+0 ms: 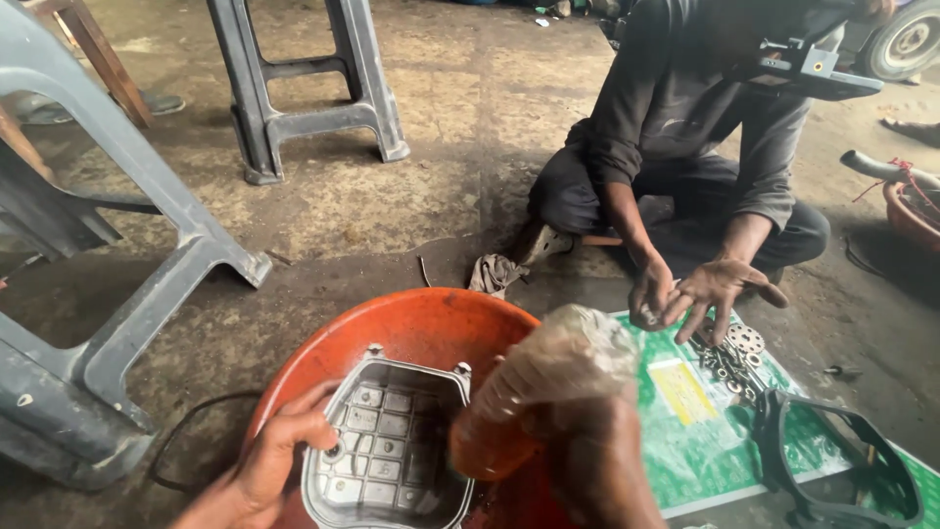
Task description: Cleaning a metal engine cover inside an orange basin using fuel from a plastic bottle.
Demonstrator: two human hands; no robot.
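left hand: we see it curled around the edge of the grey metal cover, inside the orange basin.
right hand: closed around a tilted, blurred plastic bottle over the cover.
green sheet: flat on the floor to the right, with a yellow rectangular label and small metal parts.

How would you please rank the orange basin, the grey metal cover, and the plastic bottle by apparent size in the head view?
1. orange basin
2. grey metal cover
3. plastic bottle, though blurred and nearer the camera, so unsure against the cover.

Cover in basin, bottle rt above.
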